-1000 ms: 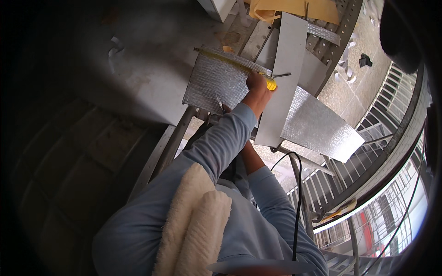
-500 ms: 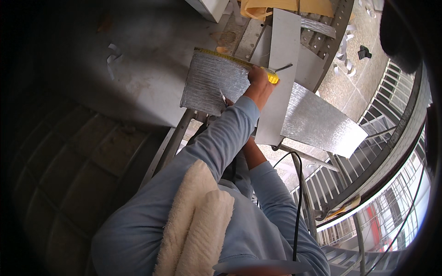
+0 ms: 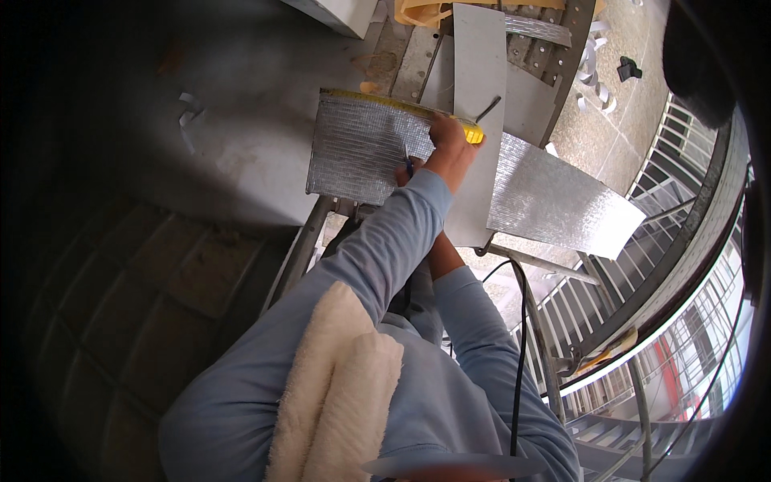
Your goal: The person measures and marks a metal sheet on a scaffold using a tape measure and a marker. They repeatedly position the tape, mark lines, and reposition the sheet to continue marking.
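My left hand [image 3: 454,145] is closed on a yellow tape measure [image 3: 472,132]. Its blade [image 3: 377,100] runs out leftward along the far edge of a silver foil-faced sheet [image 3: 345,153]. Crossing beneath the left forearm, my right arm brings my right hand [image 3: 407,172] over the sheet. Between its fingers is a slim, pointed tool with a dark blue body [image 3: 409,163]; its exact kind is unclear, and the left sleeve hides part of this hand. A long grey board [image 3: 479,64] lies across the foil sheet, under my left hand.
A dark metal rod [image 3: 488,108] lies on the grey board. More silver foil [image 3: 554,193] reaches right toward white railings [image 3: 675,153]. Curled white strips [image 3: 590,68] and a black object [image 3: 629,69] lie on the floor. A black cable [image 3: 523,321] hangs beside my right arm.
The pointed tool and my right hand have moved right and slightly away from me over the foil, nearer my left hand. My left hand still holds the tape measure. The whole view has shifted slightly.
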Motion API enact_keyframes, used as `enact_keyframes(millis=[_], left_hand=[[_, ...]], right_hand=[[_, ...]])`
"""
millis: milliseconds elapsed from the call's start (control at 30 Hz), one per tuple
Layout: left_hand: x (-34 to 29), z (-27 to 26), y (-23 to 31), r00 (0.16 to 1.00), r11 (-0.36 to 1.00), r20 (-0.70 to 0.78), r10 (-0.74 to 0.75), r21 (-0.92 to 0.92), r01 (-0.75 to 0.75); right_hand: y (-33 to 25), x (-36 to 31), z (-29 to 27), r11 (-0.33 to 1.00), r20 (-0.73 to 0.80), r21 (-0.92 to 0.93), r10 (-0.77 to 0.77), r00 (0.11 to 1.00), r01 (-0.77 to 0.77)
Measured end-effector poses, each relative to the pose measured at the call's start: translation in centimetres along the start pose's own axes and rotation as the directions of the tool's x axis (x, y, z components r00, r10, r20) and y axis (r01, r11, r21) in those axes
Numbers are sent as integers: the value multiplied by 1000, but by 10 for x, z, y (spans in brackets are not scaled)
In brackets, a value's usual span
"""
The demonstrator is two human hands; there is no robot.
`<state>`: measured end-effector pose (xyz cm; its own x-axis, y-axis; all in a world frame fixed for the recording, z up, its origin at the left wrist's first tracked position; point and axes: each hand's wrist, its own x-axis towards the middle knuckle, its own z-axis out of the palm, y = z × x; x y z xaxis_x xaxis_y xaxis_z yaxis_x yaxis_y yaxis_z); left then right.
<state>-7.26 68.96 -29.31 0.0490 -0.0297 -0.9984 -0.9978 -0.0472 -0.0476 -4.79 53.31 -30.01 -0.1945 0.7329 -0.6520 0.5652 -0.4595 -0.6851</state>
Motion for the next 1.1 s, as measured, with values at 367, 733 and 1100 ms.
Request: enact_keyframes(millis=[367,733,1100], left_hand=[[5,-3,-9,984,992,134,-116,71,107],[19,-7,-2,957,977,212,-200,117,179],[18,-1,0,960,979,204,-194,110,174]], right_hand=[[0,18,3,979,-122,-200,18,992,-43],[7,49,46,981,-144,-179,55,988,-81],[-1,57,46,970,-189,-243,-31,982,-16]])
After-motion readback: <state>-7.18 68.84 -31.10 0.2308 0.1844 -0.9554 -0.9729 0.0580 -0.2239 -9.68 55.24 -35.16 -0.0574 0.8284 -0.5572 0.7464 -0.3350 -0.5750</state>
